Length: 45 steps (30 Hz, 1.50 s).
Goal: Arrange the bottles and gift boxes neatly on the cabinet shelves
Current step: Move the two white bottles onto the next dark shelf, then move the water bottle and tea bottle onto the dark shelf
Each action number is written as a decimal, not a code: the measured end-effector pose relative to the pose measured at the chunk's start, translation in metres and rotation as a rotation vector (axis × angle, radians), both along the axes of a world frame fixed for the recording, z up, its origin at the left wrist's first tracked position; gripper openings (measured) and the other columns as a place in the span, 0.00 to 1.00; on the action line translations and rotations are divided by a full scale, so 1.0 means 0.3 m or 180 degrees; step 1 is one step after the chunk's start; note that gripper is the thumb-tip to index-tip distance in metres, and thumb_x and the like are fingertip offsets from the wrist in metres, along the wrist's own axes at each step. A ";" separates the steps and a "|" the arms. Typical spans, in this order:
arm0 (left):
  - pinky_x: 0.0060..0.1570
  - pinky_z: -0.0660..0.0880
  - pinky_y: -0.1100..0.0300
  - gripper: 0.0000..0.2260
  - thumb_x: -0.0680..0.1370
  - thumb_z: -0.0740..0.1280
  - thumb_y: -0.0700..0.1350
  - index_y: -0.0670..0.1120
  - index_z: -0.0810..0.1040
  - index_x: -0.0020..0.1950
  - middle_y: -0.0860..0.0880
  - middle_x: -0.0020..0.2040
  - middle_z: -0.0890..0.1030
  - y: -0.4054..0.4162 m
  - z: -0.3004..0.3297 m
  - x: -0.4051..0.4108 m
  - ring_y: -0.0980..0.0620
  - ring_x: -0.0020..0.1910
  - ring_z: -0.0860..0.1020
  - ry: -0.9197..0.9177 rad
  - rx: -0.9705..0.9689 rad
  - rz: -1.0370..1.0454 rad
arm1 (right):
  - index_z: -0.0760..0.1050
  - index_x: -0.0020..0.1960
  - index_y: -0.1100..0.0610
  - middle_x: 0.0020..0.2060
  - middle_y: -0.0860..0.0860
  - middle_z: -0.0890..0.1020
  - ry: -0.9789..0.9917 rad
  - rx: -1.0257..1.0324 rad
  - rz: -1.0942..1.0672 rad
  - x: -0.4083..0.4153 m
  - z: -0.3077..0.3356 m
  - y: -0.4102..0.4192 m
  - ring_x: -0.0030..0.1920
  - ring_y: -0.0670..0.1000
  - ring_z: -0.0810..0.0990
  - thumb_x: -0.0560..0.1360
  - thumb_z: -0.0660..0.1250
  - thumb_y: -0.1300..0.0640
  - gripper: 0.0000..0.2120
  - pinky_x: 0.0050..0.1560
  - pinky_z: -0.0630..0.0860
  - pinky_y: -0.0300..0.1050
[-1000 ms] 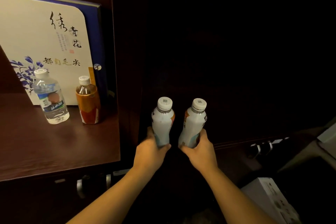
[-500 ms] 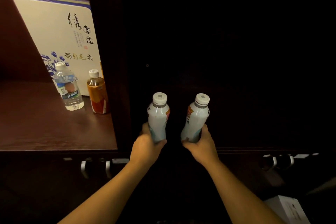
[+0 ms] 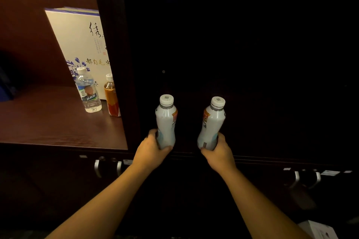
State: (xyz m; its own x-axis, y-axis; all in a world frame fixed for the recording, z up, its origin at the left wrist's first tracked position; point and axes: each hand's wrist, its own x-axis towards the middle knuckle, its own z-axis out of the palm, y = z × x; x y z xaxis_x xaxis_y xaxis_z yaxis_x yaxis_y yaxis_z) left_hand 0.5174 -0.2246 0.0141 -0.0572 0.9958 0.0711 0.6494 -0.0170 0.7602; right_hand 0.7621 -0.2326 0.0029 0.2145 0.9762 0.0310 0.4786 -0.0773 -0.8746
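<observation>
While we look down at our two bare arms reaching into a dark cabinet bay, our left hand (image 3: 150, 148) is closed around the base of one pale bottle (image 3: 166, 122), and our right hand (image 3: 218, 151) grips the base of a second pale bottle (image 3: 212, 124), which tilts slightly to the right. Both are capped and stand apart at the bay's front edge; it is too dark to tell whether they rest on the shelf. To the left, past a dark divider (image 3: 116, 64), a lit shelf (image 3: 48, 122) holds a clear water bottle (image 3: 87, 93) and an amber tea bottle (image 3: 111, 99) in front of a white gift box (image 3: 77, 44). To finish well, we should straighten the right-hand bottle, set both down level and side by side, then let go gently.
</observation>
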 end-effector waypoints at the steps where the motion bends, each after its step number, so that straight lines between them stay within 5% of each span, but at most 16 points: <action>1: 0.47 0.77 0.60 0.34 0.71 0.76 0.56 0.48 0.65 0.71 0.48 0.62 0.78 -0.011 0.003 -0.007 0.49 0.57 0.79 0.0055 0.0012 0.0014 | 0.63 0.74 0.52 0.58 0.50 0.77 -0.0027 0.0005 -0.0035 -0.002 0.006 -0.014 0.52 0.49 0.77 0.70 0.76 0.53 0.37 0.47 0.75 0.44; 6: 0.52 0.76 0.58 0.27 0.72 0.74 0.59 0.52 0.71 0.67 0.52 0.62 0.79 -0.086 0.022 -0.055 0.52 0.59 0.78 0.0419 0.0032 0.0011 | 0.64 0.70 0.54 0.63 0.52 0.72 -0.0260 0.0169 -0.0335 -0.049 0.036 -0.101 0.49 0.47 0.77 0.72 0.75 0.49 0.32 0.35 0.72 0.37; 13: 0.39 0.73 0.63 0.16 0.73 0.71 0.61 0.54 0.79 0.56 0.57 0.51 0.81 -0.213 0.077 -0.187 0.57 0.47 0.79 0.1229 0.0276 0.0098 | 0.73 0.60 0.50 0.52 0.44 0.75 -0.0678 0.0468 0.0350 -0.232 0.062 -0.187 0.49 0.43 0.75 0.74 0.71 0.47 0.17 0.39 0.71 0.34; 18: 0.44 0.78 0.55 0.09 0.75 0.70 0.55 0.52 0.79 0.50 0.55 0.47 0.79 -0.258 0.121 -0.332 0.52 0.46 0.79 0.1654 0.0498 0.0148 | 0.76 0.50 0.51 0.45 0.45 0.77 -0.1129 0.0841 0.0940 -0.392 0.119 -0.192 0.44 0.46 0.76 0.76 0.68 0.48 0.08 0.41 0.75 0.42; 29: 0.43 0.77 0.55 0.08 0.75 0.67 0.53 0.54 0.79 0.52 0.55 0.47 0.78 -0.110 0.152 -0.738 0.52 0.47 0.78 0.1837 0.0553 0.0746 | 0.74 0.50 0.53 0.43 0.47 0.75 -0.1806 0.1331 0.1762 -0.851 0.236 -0.055 0.42 0.48 0.74 0.79 0.64 0.50 0.06 0.39 0.71 0.42; 36: 0.44 0.76 0.54 0.11 0.74 0.66 0.54 0.52 0.79 0.53 0.53 0.50 0.80 0.129 0.133 -0.971 0.49 0.50 0.78 0.1877 0.0504 0.0662 | 0.75 0.53 0.53 0.47 0.50 0.78 -0.2035 0.1014 0.1282 -1.108 0.260 0.135 0.48 0.52 0.79 0.79 0.63 0.52 0.06 0.45 0.77 0.47; 45: 0.45 0.76 0.52 0.16 0.74 0.65 0.60 0.50 0.77 0.53 0.50 0.51 0.79 0.472 0.104 -1.134 0.47 0.50 0.78 0.2083 0.0428 0.0382 | 0.71 0.62 0.55 0.55 0.54 0.78 -0.2094 -0.0003 0.0217 -1.218 0.248 0.394 0.55 0.56 0.79 0.76 0.66 0.46 0.19 0.50 0.78 0.50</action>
